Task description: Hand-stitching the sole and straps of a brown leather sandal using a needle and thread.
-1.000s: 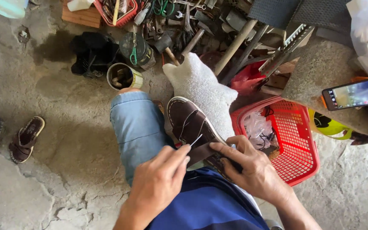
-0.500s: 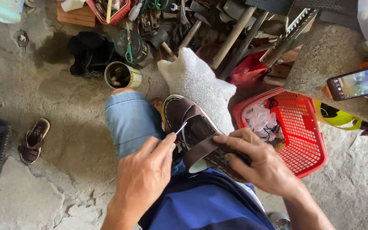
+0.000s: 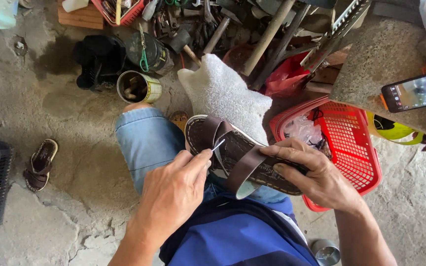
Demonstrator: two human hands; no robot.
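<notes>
Brown sandal (image 3: 232, 152) steadied across the denim-clad knee (image 3: 146, 143), heel end clamped in right hand (image 3: 316, 175) at four o'clock, freeing left hand (image 3: 173, 194) at seven o'clock to pinch a thin needle (image 3: 218, 145) toward the strap.

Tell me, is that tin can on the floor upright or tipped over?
Upright: the tin can stands on the concrete floor, its open mouth facing up, with something inside.

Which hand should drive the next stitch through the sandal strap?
Probably the left hand: it pinches the needle at the brown sandal, while the right hand grips the sole.
</notes>
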